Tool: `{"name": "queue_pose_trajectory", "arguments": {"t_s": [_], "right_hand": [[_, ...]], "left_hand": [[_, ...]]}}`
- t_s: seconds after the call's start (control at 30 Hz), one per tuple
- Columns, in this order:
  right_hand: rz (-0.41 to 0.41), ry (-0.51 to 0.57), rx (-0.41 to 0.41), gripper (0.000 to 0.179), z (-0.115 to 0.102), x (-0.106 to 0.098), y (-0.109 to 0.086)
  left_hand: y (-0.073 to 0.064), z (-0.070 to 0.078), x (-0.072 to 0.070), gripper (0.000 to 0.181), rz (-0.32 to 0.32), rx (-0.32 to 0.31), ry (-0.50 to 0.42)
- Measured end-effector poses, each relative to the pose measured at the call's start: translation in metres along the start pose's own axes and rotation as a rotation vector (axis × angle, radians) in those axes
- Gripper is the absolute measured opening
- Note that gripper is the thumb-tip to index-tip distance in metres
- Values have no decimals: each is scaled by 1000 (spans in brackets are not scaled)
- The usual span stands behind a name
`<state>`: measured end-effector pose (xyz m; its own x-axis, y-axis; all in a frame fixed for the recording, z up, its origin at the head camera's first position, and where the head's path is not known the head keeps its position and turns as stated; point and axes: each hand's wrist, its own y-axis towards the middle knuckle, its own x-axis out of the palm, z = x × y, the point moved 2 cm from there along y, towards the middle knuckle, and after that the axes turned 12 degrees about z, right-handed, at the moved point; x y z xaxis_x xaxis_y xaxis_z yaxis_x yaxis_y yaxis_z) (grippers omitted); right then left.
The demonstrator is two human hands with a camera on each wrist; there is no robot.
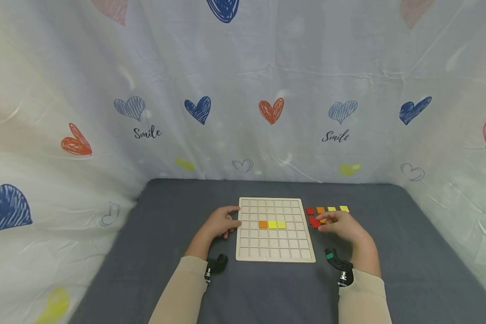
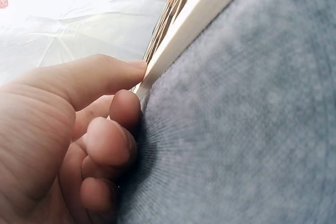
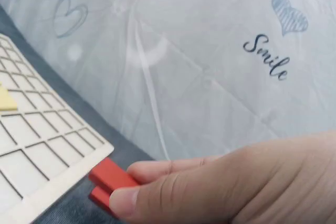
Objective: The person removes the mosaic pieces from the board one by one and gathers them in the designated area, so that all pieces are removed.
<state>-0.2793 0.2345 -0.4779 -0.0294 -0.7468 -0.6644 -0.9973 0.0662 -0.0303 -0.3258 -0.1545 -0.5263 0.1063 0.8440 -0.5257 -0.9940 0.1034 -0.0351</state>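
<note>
A pale wooden grid board (image 1: 275,259) lies on the dark cloth, with an orange tile (image 1: 263,224) and two yellow tiles (image 1: 277,224) side by side in one of its rows. At its left edge, my left hand (image 1: 218,222) touches the rim with thumb and forefinger set apart; the other fingers are loosely bent. Right of the board, my right hand (image 1: 342,225) pinches a red square tile (image 3: 110,174) between thumb and fingers. A second red tile (image 3: 100,199) shows just under it, partly hidden by the thumb.
Behind the right hand lie more tiles: a red one (image 1: 310,211), an orange one (image 1: 320,210) and two yellow ones (image 1: 344,209). Another orange tile (image 1: 324,221) is partly covered by the fingers. A white curtain (image 1: 243,135) printed with hearts surrounds the cloth-covered table (image 1: 178,202).
</note>
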Motion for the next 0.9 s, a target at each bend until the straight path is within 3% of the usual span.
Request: {"name": "queue_pose_trajectory", "arguments": {"t_s": [0.33,0.5,0.77,0.9], "right_hand": [[-53,-67,106,32,21,13,6],[-49,-75,104,34,19,13,5],[-42,-2,12,35,-3,7,0],[-28,60,-102,35,-22,9,-1]], "left_hand": [[1,-2,1,60,6,-5,17],[1,-2,2,60,7,-10,20],[1,-3,2,61,2,-6,15],[2,-3,2,60,5,-5,8]]}}
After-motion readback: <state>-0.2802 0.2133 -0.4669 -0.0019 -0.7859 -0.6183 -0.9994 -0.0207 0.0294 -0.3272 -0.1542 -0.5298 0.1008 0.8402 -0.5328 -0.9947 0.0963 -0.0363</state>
